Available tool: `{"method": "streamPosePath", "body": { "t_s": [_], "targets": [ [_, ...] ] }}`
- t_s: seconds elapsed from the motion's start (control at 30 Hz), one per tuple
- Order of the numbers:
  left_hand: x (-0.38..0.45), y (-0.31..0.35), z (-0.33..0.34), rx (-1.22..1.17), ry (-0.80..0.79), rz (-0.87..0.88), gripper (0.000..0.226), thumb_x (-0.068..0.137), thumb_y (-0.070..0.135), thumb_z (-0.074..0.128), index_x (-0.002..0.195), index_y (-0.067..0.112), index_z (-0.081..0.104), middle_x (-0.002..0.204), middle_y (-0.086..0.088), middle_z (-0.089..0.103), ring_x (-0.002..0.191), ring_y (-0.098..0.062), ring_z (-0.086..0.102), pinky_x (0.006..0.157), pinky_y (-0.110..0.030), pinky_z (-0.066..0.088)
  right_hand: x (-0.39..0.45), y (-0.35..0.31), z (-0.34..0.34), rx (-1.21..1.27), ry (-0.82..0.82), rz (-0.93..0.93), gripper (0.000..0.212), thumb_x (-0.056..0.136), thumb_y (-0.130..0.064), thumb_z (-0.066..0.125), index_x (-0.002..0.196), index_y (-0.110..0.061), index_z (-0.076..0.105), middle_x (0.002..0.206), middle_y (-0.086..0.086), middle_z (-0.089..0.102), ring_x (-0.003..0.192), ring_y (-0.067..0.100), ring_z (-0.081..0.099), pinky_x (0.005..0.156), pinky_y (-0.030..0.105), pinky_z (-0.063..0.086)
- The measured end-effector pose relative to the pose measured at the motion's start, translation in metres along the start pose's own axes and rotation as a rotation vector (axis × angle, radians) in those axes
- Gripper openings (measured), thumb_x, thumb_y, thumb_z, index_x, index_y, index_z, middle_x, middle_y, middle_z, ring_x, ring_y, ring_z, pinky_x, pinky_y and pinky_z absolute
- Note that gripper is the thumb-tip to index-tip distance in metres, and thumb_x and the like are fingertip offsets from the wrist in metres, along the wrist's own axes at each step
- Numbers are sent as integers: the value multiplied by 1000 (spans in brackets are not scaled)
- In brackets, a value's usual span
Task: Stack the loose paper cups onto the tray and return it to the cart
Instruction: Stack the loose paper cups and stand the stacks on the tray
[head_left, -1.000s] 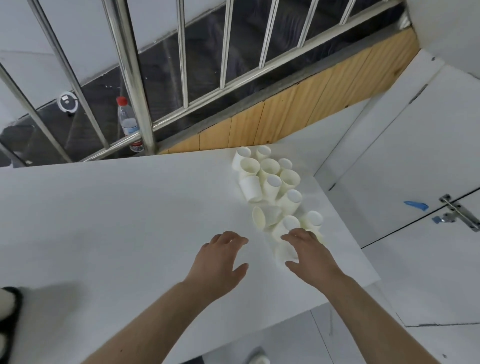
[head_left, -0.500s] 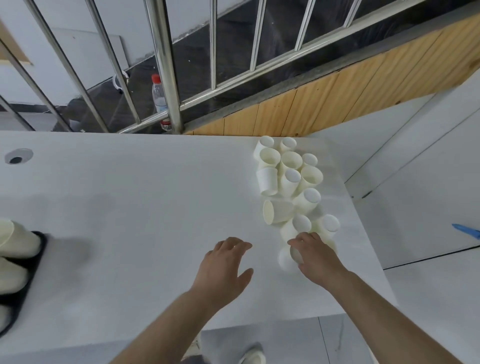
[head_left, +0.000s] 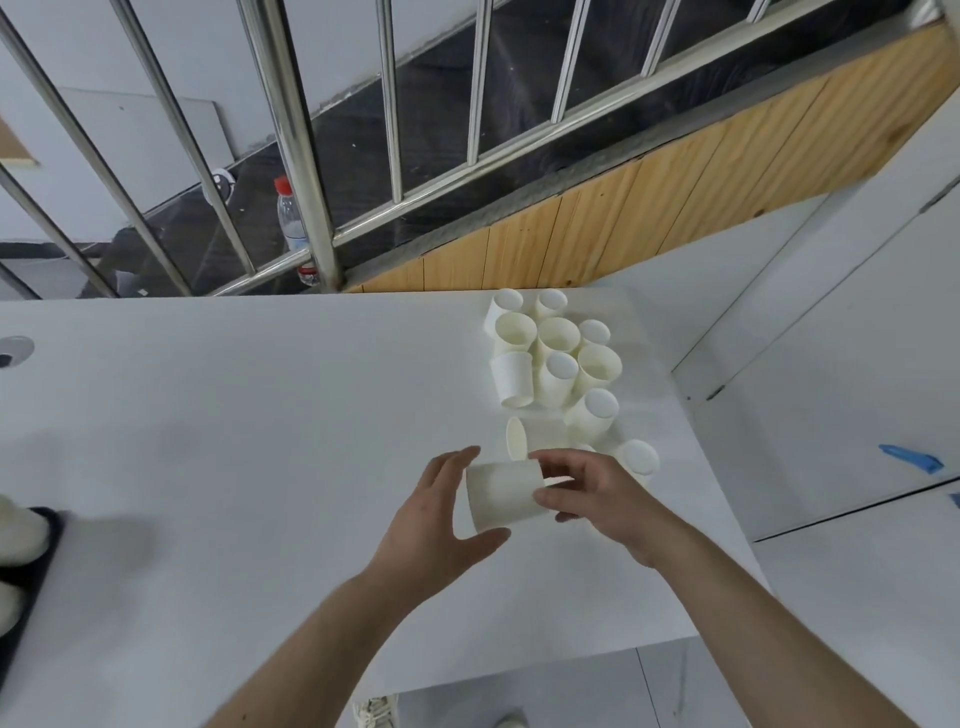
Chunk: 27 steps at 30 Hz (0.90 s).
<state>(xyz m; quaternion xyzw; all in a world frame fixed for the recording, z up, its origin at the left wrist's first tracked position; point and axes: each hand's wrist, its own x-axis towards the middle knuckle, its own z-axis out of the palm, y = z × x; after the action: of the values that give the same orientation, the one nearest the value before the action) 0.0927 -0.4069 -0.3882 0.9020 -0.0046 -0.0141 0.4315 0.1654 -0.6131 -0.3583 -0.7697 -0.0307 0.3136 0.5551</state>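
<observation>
A white paper cup (head_left: 501, 496) lies on its side in the air between both hands, above the white table (head_left: 234, 441). My right hand (head_left: 597, 499) pinches its right end with thumb and fingers. My left hand (head_left: 441, 525) cups its left end, fingers spread around it. Behind them a cluster of several loose white paper cups (head_left: 556, 358) stands near the table's far right corner, one lying on its side (head_left: 530, 436). The black tray (head_left: 28, 587) shows at the left edge with white cups on it (head_left: 15, 530).
A steel railing (head_left: 291, 145) rises behind the table, with a plastic bottle (head_left: 293, 228) beyond it. The table's right edge drops to white floor panels (head_left: 831, 415). A round hole (head_left: 13, 351) sits in the tabletop at far left.
My right hand has lifted a cup off the table and carried it left. My left hand has come up to meet it. The view has swung slightly left.
</observation>
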Motion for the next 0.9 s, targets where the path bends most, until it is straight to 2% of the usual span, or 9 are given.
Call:
{"method": "streamPosePath", "body": {
  "t_s": [0.13,0.23,0.3,0.37,0.47,0.53,0.6,0.73,0.9],
  "targets": [
    [4,-1,-3,-92,4,-7,75,74,39,77,137,31,38,128,19,44,110,7,48,83,-11,47,0,2,-2,146,-76,38,38,89,-10,67,126,-20,61,121,4,66,96,13,64,80,25,53],
    [7,-4,-5,-67,6,-13,74,72,39,79,134,30,41,125,20,45,111,2,49,83,-14,48,5,7,-2,147,-82,50,39,90,-11,68,127,-22,60,121,1,66,100,13,64,83,27,54],
    [11,-7,-7,25,15,-10,73,71,39,78,134,29,42,125,18,46,111,-3,47,87,-18,45,9,10,-2,83,-18,44,38,88,-16,70,124,-25,60,120,-3,65,99,9,64,81,25,53],
    [15,-10,-9,173,10,-8,73,73,38,74,136,29,40,128,14,45,114,-11,43,92,-23,41,15,14,-3,-106,135,18,37,85,-24,73,121,-27,61,118,-8,64,99,6,62,80,23,52],
    [20,-16,-11,378,-60,-40,75,77,36,66,142,31,31,134,10,40,121,-18,35,99,-28,36,24,25,-9,-602,358,-51,45,85,-28,71,128,-24,56,125,-10,55,110,9,53,89,26,47],
    [22,-22,-10,459,-104,-66,75,79,34,63,145,31,27,137,9,38,124,-19,32,100,-29,35,29,29,-12,-888,376,-67,52,88,-30,66,137,-23,48,136,-6,46,123,17,44,92,31,45],
    [24,-27,-9,506,-148,-88,76,80,33,63,145,29,25,138,7,37,126,-20,31,100,-29,35,35,31,-13,-1055,343,-6,59,90,-34,62,143,-24,39,145,-2,36,128,22,38,98,35,43],
    [26,-38,-5,549,-238,-133,78,80,35,66,145,27,25,140,4,36,128,-22,30,101,-32,35,49,36,-14,-1175,291,101,68,91,-37,60,149,-25,27,151,1,27,131,26,37,104,38,39],
    [29,-48,-2,588,-273,-149,77,80,34,67,145,26,26,139,2,36,128,-23,29,101,-33,36,60,35,-15,-1208,240,132,60,93,-31,58,147,-25,32,146,0,35,127,25,43,101,38,41]
  ]
}}
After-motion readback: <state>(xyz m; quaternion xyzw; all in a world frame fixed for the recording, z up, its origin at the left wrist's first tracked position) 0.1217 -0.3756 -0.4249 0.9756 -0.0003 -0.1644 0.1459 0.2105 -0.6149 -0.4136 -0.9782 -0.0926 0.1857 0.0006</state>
